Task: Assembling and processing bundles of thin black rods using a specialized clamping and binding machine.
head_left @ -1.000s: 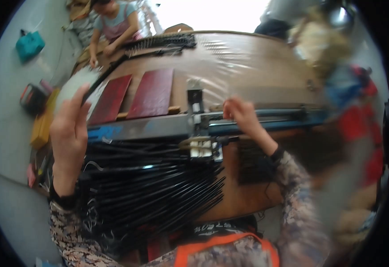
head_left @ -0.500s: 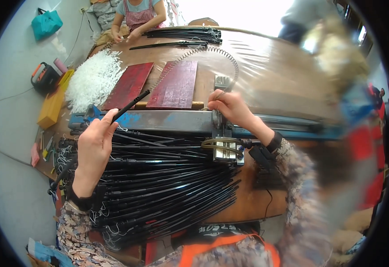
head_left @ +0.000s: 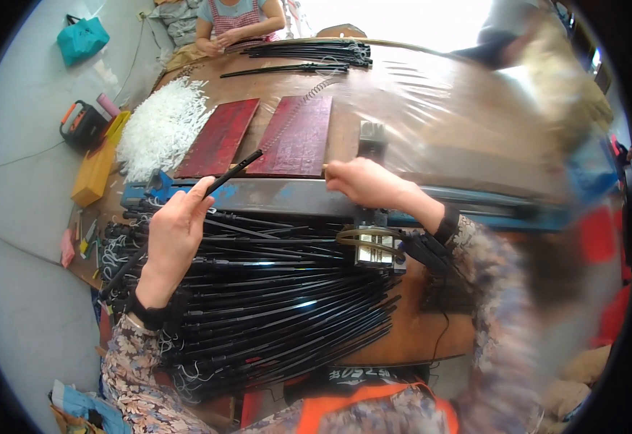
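Observation:
My left hand [head_left: 173, 235] is closed round a thin black tube [head_left: 238, 171], which tilts up to the right over the metal rail [head_left: 287, 191]. From the tube's upper end a long thin coil spring [head_left: 303, 107] rises over a red board; its far part fades from sight. The fingers of my right hand [head_left: 366, 182] are pinched together above the rail, right of the tube tip, and what sits in them is too small to make out. Just below that hand stands a metal clamp block [head_left: 375, 248]. Many black rods [head_left: 280, 304] lie in a wide pile under my arms.
Behind the rail lie two red boards [head_left: 218, 137] and a heap of white strips [head_left: 160, 126]. Another bundle of black rods [head_left: 309, 52] rests at the far edge, near a person in a checked apron [head_left: 238, 22]. A second, blurred person is at the far right.
My right hand has moved left from the clamp area, toward the tube tip. The spring's wide arc is gone, and less of it shows. The left hand still grips the tube.

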`<state>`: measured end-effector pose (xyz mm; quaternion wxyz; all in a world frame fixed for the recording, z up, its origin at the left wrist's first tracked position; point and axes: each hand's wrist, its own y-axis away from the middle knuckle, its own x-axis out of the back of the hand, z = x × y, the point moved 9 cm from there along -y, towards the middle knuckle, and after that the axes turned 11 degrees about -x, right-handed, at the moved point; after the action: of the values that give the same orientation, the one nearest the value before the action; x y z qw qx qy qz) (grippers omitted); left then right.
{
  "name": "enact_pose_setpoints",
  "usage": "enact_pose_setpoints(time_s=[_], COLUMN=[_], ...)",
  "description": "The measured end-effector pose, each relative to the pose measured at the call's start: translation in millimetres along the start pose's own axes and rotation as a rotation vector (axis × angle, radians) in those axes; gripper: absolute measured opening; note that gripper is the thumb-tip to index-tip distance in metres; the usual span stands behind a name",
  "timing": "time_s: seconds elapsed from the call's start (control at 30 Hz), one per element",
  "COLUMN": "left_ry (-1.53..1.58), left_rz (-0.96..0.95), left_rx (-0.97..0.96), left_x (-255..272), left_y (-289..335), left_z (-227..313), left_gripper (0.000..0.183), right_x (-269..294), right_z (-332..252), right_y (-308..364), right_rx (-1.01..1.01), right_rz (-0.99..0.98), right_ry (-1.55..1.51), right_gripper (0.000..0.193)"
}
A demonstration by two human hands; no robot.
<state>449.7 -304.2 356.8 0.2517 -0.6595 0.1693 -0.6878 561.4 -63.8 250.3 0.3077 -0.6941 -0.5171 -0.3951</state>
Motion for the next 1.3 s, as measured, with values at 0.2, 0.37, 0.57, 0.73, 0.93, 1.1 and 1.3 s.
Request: enact_pose_setpoints(time_s=[0.2,0.37,0.57,0.73,0.93,1.1,1.3], left_ry=[-0.178,-0.085,0.223,0.251,0.285,0.227,0.233], left_rz=[-0.109,-0.197,-0.081,-0.058,-0.07,-0.188,-0.257], left_rx=[0.005,-0.161,-0.405,-0.334,-0.38,-0.265,-0.223], left_x=[-12.7,-74.6,-194.7,-189.8,-202.5,-192.1,-208.8], left_y=[9.5,-24.4,-95.0,-77.3,-82.3,-78.4,-87.1], left_z=[-33.4,-2.9,93.0,75.5,88.3,74.4,85.2], left_gripper=[0.031,0.023,0.02,0.026,0.029,0.021,0.02], right_x=[56.2,114.5,125.6,104.2,103.6,80.0,56.8], right_z=[57.3,169.7,240.1,278.4,267.2,133.0,68.8], right_y=[67.3,212.8,269.0,278.0,289.0,223.2,248.2], right_rx=[-0.009,-0.198,-0.234,-0.232,-0.337,-0.147,-0.1], right_rz=[0.504,0.594,0.69,0.709,0.715,0.667,0.728], right_ry=[0.239,0.508,0.585,0.51,0.517,0.514,0.423], right_gripper=[0.006,0.008,0.009,0.014,0.014,0.036,0.023])
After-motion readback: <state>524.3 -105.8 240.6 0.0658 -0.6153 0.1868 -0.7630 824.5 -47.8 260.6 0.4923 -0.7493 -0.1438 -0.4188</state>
